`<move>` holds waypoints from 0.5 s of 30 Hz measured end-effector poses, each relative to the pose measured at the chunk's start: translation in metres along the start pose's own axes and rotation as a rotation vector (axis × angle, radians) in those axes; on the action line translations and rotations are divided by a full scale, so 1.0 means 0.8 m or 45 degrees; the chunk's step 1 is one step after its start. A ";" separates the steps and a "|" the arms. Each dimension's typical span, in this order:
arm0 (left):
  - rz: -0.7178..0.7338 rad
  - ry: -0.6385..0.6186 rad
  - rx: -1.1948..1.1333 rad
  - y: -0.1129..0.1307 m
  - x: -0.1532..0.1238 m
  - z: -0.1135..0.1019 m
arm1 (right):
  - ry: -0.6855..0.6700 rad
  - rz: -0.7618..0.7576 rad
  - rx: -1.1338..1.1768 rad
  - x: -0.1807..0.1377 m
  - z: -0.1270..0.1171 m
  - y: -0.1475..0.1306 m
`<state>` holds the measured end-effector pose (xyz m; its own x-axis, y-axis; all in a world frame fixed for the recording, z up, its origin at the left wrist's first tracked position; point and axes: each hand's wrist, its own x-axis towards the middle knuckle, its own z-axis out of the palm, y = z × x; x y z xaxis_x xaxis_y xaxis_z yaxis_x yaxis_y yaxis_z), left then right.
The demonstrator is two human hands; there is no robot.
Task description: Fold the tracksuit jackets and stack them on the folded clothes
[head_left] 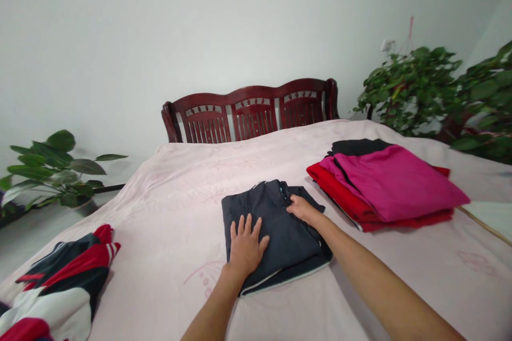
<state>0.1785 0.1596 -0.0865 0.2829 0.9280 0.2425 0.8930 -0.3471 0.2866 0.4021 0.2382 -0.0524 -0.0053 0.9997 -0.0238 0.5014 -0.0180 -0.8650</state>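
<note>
Bed [168, 208]: a pale pink sheet is covering it smoothly, giving a broad flat surface for the clothes lying on it.
Bench [252, 112]: a dark red wooden back is showing behind the far edge of the bed, against the white wall.
Plants: one leafy plant [52, 170] is standing low at the left, and bushier ones [432, 85] are crowding the right corner.
Folded pile [384, 186]: magenta, red and black garments are lying stacked to the right, well apart from the hands.
Loose garment [60, 282]: a red, white and dark piece is lying crumpled at the bed's near left corner.
Dark garment [276, 234]: folded into a compact rectangle, it is lying mid-bed, just left of the pile.
Left hand [245, 248]: it is lying open, fingers spread, pressing flat on the dark garment's near half, seemingly pinning the fold.
Right hand [302, 209]: its fingers are curling onto the garment's far right edge, apparently pinching or tucking the fabric there.
</note>
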 end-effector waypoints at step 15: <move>0.140 0.032 0.335 0.019 -0.006 0.012 | 0.163 -0.601 -0.945 -0.032 0.083 -0.047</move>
<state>0.1942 0.1516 -0.0925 0.3776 0.8818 0.2827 0.9184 -0.3956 0.0073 0.3263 0.2122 -0.0526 -0.2786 0.8952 0.3478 0.9034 0.3672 -0.2214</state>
